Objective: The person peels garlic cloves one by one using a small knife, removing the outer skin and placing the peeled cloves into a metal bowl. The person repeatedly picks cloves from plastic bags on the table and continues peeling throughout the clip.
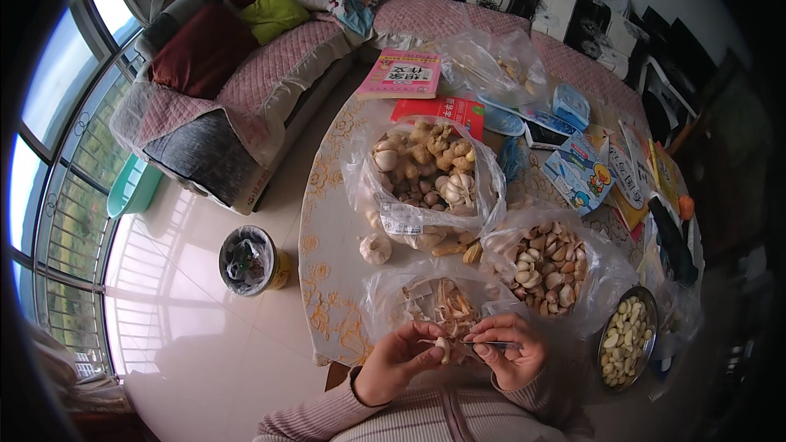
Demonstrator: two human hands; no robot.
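Observation:
Between the thumb and fingers of my left hand is a garlic clove, partly covered by the fingertips. My right hand grips a small metal tool, perhaps a knife, pointing toward the clove. Just beyond my hands lies a clear plastic bag with papery garlic skins on it. To the right of that, an open plastic bag holds many unpeeled cloves. A metal bowl of peeled cloves stands at the table's right edge.
A larger bag of ginger and garlic bulbs sits mid-table, with a loose garlic bulb beside it. Books, including a pink one, lie farther back and right. A lined waste bin stands on the floor left; a sofa curves behind.

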